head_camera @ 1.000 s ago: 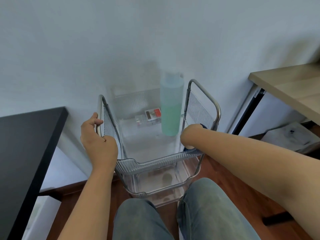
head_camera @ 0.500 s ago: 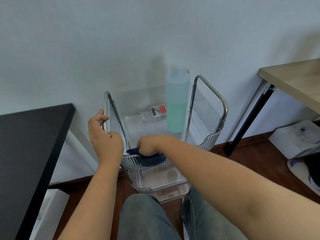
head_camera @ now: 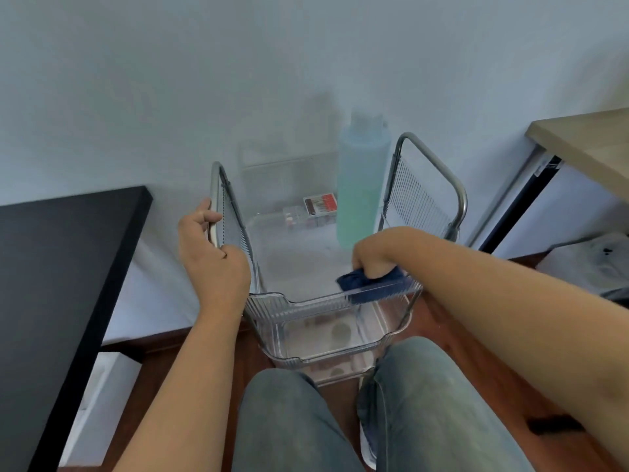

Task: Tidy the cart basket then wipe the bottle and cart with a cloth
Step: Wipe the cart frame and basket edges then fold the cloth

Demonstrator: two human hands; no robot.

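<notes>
A clear plastic cart (head_camera: 272, 301) with metal side handles stands in front of my knees. A tall pale green bottle (head_camera: 359, 189) stands upright at the back right of its top basket. A small red and white box (head_camera: 320, 203) lies beside the bottle. My left hand (head_camera: 212, 253) grips the cart's left metal handle (head_camera: 215, 185). My right hand (head_camera: 374, 258) holds a dark blue cloth (head_camera: 371, 284) bunched against the front right rim of the top basket.
A black table (head_camera: 58, 267) stands close on the left. A light wooden desk (head_camera: 585, 144) is at the right, with a white box (head_camera: 589, 264) on the floor below it. Lower cart tiers (head_camera: 330, 338) show through the clear plastic. A pale wall is behind the cart.
My right hand has slid the cloth along the basket's front rim, from the left side half a second ago back to the right. My left hand stays on the handle.
</notes>
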